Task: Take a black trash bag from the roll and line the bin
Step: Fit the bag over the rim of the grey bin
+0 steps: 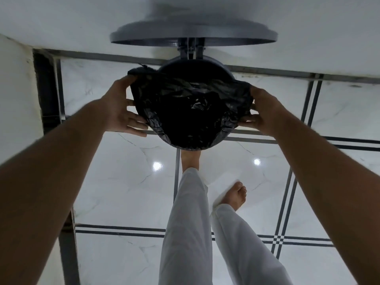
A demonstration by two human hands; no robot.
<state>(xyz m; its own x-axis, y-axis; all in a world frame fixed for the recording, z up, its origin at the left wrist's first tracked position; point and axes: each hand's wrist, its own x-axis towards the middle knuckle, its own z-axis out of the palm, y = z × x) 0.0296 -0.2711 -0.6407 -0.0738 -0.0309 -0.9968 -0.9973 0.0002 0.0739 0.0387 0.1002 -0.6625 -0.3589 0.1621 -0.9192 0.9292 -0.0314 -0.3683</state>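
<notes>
A round grey pedal bin [213, 67] stands on the floor against the wall, its lid [193, 34] raised upright behind it. A black trash bag [185, 112] sits in the bin's mouth, with its edge spread over the near rim and both sides. My left hand [121, 108] holds the bag's left edge at the rim, thumb on top and fingers below. My right hand [265, 112] holds the bag's right edge in the same way. The far rim shows bare grey. No roll of bags is in view.
My left foot [190, 159] is on the pedal at the bin's base and my right foot [236, 195] stands behind it on the glossy white tiled floor [123, 182]. A white wall [61, 21] runs behind the bin; a dark gap [44, 89] lies at left.
</notes>
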